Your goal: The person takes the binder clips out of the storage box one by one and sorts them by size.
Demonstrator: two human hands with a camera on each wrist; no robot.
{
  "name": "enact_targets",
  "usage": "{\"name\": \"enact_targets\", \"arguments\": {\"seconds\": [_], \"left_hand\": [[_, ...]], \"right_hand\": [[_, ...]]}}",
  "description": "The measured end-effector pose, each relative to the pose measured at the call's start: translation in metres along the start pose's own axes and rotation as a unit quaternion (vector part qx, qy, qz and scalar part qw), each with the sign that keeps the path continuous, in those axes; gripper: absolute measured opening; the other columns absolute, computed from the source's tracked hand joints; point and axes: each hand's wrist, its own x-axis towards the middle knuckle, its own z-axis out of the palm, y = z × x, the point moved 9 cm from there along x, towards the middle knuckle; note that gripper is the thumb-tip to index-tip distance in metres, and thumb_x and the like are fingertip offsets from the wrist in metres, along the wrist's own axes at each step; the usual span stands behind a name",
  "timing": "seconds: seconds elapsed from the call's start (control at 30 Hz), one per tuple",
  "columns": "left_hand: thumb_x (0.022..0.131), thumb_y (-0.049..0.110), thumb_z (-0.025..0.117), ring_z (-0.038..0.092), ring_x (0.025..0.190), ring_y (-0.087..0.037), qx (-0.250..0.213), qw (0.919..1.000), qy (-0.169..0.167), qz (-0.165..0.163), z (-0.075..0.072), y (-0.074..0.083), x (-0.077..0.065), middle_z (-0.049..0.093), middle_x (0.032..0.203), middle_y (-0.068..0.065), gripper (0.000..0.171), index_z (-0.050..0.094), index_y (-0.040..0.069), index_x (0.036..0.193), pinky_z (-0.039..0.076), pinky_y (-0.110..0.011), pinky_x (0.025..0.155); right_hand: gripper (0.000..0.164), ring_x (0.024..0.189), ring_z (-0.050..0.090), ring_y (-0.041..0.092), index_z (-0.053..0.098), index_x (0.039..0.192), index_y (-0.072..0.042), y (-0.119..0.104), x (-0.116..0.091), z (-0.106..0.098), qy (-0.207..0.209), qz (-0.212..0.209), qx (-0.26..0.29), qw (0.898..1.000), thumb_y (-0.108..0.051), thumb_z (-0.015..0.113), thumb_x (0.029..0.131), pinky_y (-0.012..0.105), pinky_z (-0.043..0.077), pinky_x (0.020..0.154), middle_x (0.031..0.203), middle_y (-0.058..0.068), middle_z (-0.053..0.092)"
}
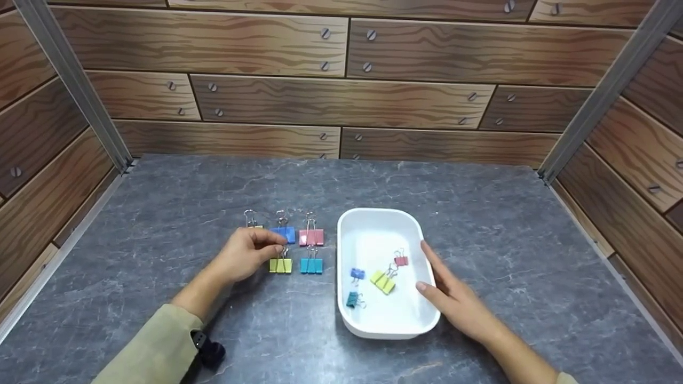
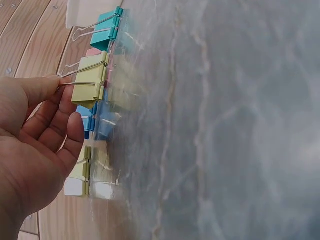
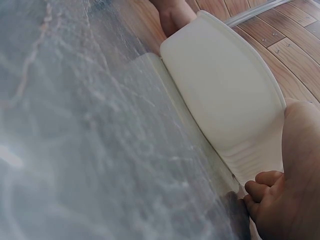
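Note:
My left hand (image 1: 248, 253) pinches the wire handles of a yellow binder clip (image 1: 280, 265) between thumb and fingers. That clip stands upright on the grey tabletop, beside a teal binder clip (image 1: 311, 265). Behind them stand a pink clip (image 1: 311, 237), a blue clip (image 1: 285, 234) and another yellow clip (image 2: 77, 172), which the hand partly covers in the head view. My right hand (image 1: 453, 298) grips the right wall of a white plastic tub (image 1: 358, 326), its thumb over the rim and its fingers along the outside.
Inside the tub lie a yellow clip (image 1: 383, 281) and smaller red (image 1: 401, 261), blue (image 1: 357, 273) and dark teal (image 1: 352, 300) clips. Wood-patterned panels (image 1: 341, 98) wall the grey marbled table (image 1: 267, 341) at the back and sides. A black device (image 1: 207, 346) sits at the left sleeve.

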Motion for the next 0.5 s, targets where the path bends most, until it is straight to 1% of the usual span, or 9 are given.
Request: {"name": "enact_targets", "arguments": {"seconds": [0.2,0.4,0.5], "left_hand": [[0.096,-0.001,0.072,0.067,0.090,-0.016,-0.004,1.0000,0.001,-0.008,0.0001,-0.0024,0.0003,0.077,0.107,-0.017,0.018,0.077,-0.006,0.113,0.057,-0.023,0.078],[0.096,-0.001,0.071,0.065,0.085,-0.012,0.000,1.0000,0.008,-0.002,0.0016,-0.0021,0.0016,0.077,0.102,-0.017,0.018,0.077,-0.008,0.112,0.054,-0.021,0.075],[0.096,-0.001,0.072,0.065,0.086,-0.013,-0.002,0.9999,0.009,-0.009,0.0027,-0.0034,0.0023,0.078,0.103,-0.015,0.018,0.077,-0.007,0.112,0.055,-0.021,0.075]], "right_hand": [[0.077,0.149,0.042,0.032,0.019,0.171,-0.029,-0.0015,-0.0008,0.0000,0.000,-0.006,0.002,1.000,-0.027,0.064,0.108,0.024,0.049,0.104,0.171,0.013,0.029],[0.078,0.146,0.046,0.032,0.018,0.171,-0.031,-0.0006,-0.0009,0.0014,-0.004,-0.003,0.009,1.000,-0.026,0.064,0.108,0.026,0.054,0.099,0.170,0.014,0.032],[0.078,0.147,0.046,0.034,0.018,0.171,-0.030,0.0001,-0.0009,0.0013,-0.005,-0.002,0.007,1.000,-0.026,0.063,0.108,0.026,0.053,0.099,0.170,0.014,0.031]]}}
